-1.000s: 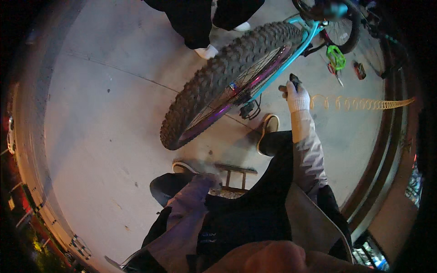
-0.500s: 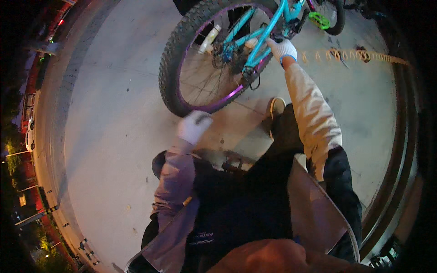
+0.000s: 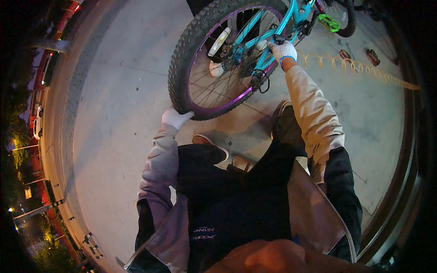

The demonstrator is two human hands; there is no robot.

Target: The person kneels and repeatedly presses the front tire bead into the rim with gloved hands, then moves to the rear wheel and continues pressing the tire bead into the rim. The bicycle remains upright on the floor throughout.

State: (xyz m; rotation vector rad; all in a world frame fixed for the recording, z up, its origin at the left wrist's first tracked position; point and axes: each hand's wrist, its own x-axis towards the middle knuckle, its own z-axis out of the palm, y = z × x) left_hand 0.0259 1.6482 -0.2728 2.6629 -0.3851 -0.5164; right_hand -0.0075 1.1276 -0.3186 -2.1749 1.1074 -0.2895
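A bicycle with a turquoise frame (image 3: pixel 291 18) is at the top of the view. Its knobby black tire (image 3: pixel 178 86), on a purple rim (image 3: pixel 239 96), is turned toward me. My left hand (image 3: pixel 176 117), in a white glove, grips the tire's lower edge, thumb on the near side. My gloved right hand (image 3: pixel 284 51) is closed beside the frame tubes, against a small dark piece that its fingers partly cover. A pale yellow coiled hose (image 3: pixel 343 63) reaches up to this hand from the right; its end is hidden. A white reflector (image 3: pixel 219 42) sits among the spokes.
Behind the wheel show another person's white shoe (image 3: pixel 216 69) and dark clothing. The bicycle's green pedal (image 3: pixel 328 22) is farther right. Two small dark reddish objects (image 3: pixel 373 57) lie on the concrete floor (image 3: pixel 118 113). Dark steps or rails (image 3: pixel 405 150) border the right; a road runs left.
My left hand has moved left and taken hold of the tire's lower edge. The wheel has shifted slightly right in view. My right hand stays at the frame; the hose now hangs lower.
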